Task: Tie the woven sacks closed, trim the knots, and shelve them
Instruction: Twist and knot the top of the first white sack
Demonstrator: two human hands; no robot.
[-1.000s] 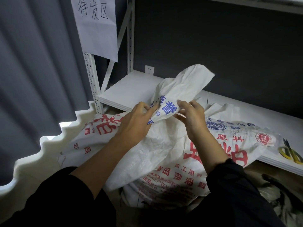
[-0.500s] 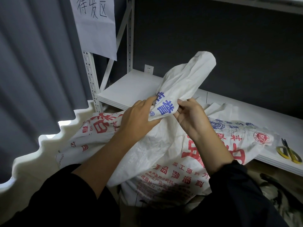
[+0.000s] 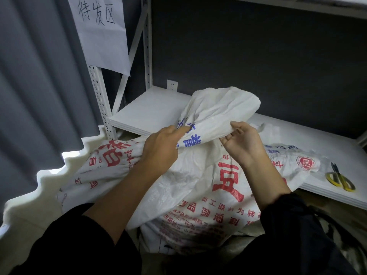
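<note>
Left hand (image 3: 158,151) clamps gathered sack (image 3: 198,185) neck; right hand (image 3: 242,143) pinches loose flap (image 3: 220,110), which runs up-right. Sack rests against shelf (image 3: 151,114) front edge; scissors (image 3: 340,178) near right hand.

**Single head view, aimed forward and down**

The scene is seen from one wide-angle camera worn on the head, tilted down and held close. The sleeves are cut off by the lower edge; the shelf (image 3: 151,108) is crossed from centre to right edge, and a paper sign (image 3: 101,32) is framed upper left. No second view is provided.
</note>
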